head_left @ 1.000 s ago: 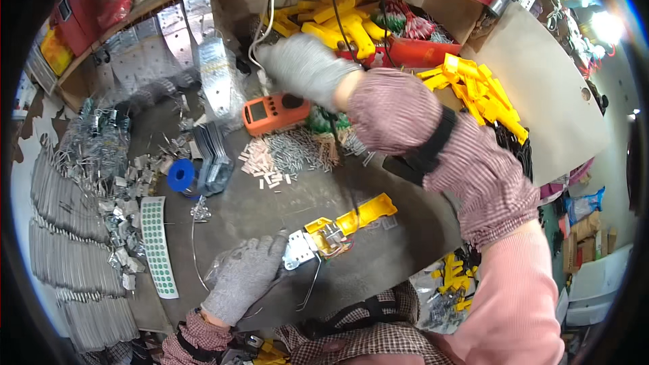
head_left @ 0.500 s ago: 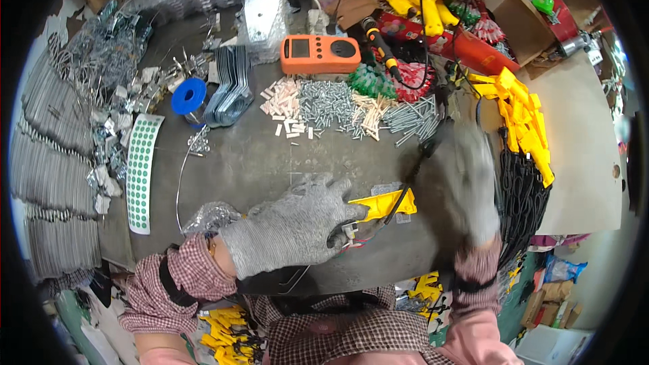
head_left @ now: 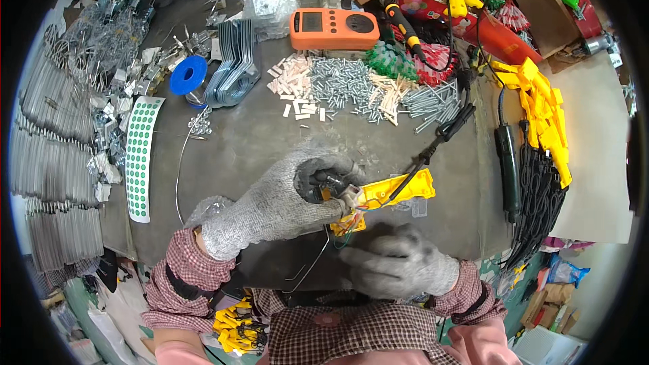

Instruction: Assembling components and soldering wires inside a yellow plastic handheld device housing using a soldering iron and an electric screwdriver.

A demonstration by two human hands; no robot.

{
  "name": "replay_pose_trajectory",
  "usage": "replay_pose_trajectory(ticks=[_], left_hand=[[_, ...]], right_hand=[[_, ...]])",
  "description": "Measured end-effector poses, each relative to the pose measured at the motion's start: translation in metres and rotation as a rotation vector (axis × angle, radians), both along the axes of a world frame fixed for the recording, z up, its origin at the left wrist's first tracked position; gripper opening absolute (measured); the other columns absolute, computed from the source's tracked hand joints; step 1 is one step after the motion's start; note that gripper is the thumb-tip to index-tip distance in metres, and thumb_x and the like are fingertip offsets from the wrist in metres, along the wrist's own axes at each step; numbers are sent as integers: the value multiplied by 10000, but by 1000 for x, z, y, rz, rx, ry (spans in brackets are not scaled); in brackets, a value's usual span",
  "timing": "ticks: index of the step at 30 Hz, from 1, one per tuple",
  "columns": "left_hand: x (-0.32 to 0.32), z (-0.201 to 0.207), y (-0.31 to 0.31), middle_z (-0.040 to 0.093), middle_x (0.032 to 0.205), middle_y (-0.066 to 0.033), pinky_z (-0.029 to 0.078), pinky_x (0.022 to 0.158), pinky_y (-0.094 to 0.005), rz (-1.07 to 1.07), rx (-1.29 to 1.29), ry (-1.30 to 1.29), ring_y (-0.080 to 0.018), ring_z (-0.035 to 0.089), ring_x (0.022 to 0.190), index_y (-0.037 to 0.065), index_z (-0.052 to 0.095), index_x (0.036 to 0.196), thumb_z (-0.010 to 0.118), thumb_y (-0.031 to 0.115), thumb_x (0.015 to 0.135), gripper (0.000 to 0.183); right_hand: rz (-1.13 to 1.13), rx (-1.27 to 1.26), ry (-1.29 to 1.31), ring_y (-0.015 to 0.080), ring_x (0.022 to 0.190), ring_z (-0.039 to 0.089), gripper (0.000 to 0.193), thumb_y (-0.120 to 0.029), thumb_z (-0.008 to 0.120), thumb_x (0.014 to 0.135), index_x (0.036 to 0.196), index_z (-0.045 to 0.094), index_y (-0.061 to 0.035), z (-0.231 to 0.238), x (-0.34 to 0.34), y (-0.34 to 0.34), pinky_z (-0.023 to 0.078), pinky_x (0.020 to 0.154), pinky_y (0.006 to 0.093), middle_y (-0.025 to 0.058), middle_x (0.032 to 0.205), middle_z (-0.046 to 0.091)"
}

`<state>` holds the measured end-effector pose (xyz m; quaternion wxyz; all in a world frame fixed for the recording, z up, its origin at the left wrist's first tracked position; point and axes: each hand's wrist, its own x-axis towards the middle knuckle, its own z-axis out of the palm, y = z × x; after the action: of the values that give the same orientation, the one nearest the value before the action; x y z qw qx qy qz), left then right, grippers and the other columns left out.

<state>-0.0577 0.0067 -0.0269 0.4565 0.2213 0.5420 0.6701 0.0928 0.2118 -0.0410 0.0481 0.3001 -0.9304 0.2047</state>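
Both of my hands wear grey knit gloves. My left hand [head_left: 291, 196], left of centre, is closed round a yellow plastic housing [head_left: 399, 189], whose long open half sticks out to the right past the fingers. A black cable [head_left: 424, 157] runs along that half and off toward the upper right. Thin coloured wires [head_left: 346, 222] and a small whitish part [head_left: 350, 196] show at the thumb. Below the housing, beside a green wire, is my right hand [head_left: 405, 263]. Motion smears its fingers, so I cannot make out whether they hold anything.
Behind lie screws [head_left: 345, 81], an orange meter [head_left: 334, 29] and a yellow-and-black pen-shaped tool [head_left: 403, 23]. A black corded tool [head_left: 506, 169] and yellow housings [head_left: 544, 115] are at right. Bent metal plates [head_left: 233, 64], a blue spool [head_left: 188, 76] and a sticker strip [head_left: 142, 162] are at left.
My right hand has moved from the right side down to below the housing. My left hand has tilted up, showing the wires. The black corded tool now shows at the right.
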Motion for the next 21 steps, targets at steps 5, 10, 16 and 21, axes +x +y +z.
replay_pose_trajectory(ticks=[5, 10, 16, 21], left_hand=[[0, 1, -3, 667, 1166, -90, 552, 901, -279, -26, -35, -17, -125, 646, 1063, 24, 645, 1179, 777, 95, 903, 314], [7, -10, 0, 646, 1182, -74, 522, 943, -275, 71, -42, 208, -128, 632, 1085, 23, 639, 1153, 763, 82, 904, 284], [3, -1, 0, 596, 1145, -82, 498, 940, -329, 63, -141, 614, -189, 600, 1071, 49, 673, 1106, 747, 79, 891, 229], [5, -1, -1, 544, 1240, -114, 505, 914, -337, 86, -185, 707, -225, 594, 1075, 48, 690, 1100, 732, 50, 866, 237]], right_hand=[[-60, 64, 123, 254, 1042, 609, 330, -264, 717, 802, 1106, 698, -137, -5, 6, -12, 524, 883, 435, 25, 1087, 655], [-246, -46, 10, 254, 1099, 612, 360, -202, 766, 775, 1121, 705, -124, -5, 13, -18, 539, 901, 429, 13, 1150, 667], [-44, 88, -19, 262, 1247, 577, 350, -200, 683, 848, 1190, 703, -126, -5, -1, -11, 528, 1004, 457, 59, 1379, 588], [-68, -13, -47, 235, 1255, 581, 314, -225, 737, 813, 1116, 723, -144, -1, 9, 4, 496, 1086, 455, 41, 1364, 604]])
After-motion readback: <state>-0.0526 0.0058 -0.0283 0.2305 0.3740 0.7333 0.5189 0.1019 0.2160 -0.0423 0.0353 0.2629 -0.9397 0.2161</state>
